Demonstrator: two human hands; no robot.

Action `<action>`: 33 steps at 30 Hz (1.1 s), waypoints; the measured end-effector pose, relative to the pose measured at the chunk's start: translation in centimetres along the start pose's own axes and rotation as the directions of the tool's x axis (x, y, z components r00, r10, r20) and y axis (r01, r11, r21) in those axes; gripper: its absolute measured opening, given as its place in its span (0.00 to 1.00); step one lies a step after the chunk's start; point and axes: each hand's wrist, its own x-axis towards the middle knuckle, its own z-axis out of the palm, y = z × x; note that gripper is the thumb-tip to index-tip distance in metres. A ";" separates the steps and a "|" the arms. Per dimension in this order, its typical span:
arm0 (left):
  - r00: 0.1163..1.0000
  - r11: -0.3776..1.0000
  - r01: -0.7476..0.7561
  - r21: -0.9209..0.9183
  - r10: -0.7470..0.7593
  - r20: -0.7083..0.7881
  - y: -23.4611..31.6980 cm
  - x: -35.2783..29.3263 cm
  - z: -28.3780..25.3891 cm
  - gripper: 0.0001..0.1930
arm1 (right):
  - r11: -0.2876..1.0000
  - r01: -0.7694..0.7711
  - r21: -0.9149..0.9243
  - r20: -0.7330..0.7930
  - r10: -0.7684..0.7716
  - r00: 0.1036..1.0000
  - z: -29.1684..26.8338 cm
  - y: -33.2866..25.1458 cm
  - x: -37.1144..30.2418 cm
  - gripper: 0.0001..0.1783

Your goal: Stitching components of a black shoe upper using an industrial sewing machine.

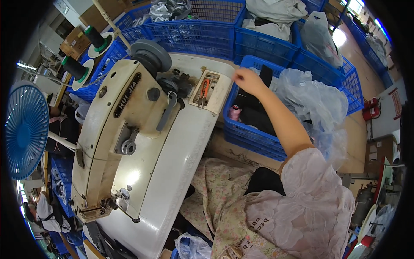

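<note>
My right hand (247, 81) reaches over the near edge of a blue plastic crate (254, 137), beside the corner of the white sewing machine table (181, 172). Its fingers are curled together; whatever they hold, if anything, is too small to make out. Below and beside the hand, black fabric pieces (256, 116) lie in the crate with a pink thread spool (234, 112). Orange-handled nippers (204, 91) rest in a recessed tray close by. The cream industrial sewing machine (116, 112) stands to the left, with no hand on it. My left hand is out of view.
Clear plastic bags (310, 97) spill over the crate's right side. More blue crates (189, 36) with cloth and bags line the back. Two dark green thread cones (95, 38) and a blue fan (26, 129) stand left. Black strips (108, 244) lie at the table's lower left.
</note>
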 end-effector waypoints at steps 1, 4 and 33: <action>0.998 0.999 -0.054 0.007 0.054 -0.039 -0.7 0.0 0.4 0.14 | 0.979 -0.079 -0.189 0.091 0.097 0.991 0.4 3.4 -2.4 0.10; 0.999 0.999 0.032 -0.033 -0.032 -0.005 0.2 -0.2 -0.2 0.14 | 0.799 -0.112 -0.591 0.536 0.492 0.686 2.5 10.7 -10.0 0.29; 0.766 0.875 -0.321 -0.362 0.464 0.444 15.9 -1.8 -1.4 0.28 | 0.527 -0.333 0.782 0.622 -0.626 0.471 0.4 -14.6 -16.5 0.46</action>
